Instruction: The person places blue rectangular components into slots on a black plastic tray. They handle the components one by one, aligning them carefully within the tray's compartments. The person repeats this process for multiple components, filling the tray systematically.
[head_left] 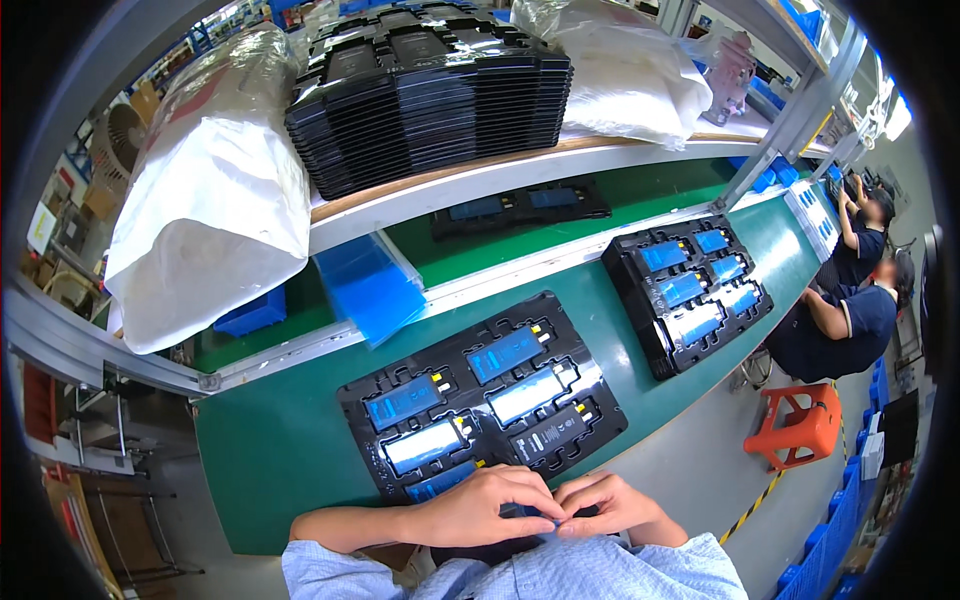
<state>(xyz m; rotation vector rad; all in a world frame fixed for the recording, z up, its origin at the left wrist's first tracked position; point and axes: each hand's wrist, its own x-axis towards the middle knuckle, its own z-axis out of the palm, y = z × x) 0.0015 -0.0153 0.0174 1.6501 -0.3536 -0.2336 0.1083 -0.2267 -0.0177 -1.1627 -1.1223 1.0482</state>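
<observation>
The left hand (492, 506) and right hand (606, 502) meet at the near edge of the desk (270, 450), fingers bent, thumbs and fingertips pinched narrowly together; whether they hold something small, I cannot tell. Just beyond, by that edge, lies the black tray (592, 378), a bare black battery (552, 438) in its near right corner pocket.
</observation>
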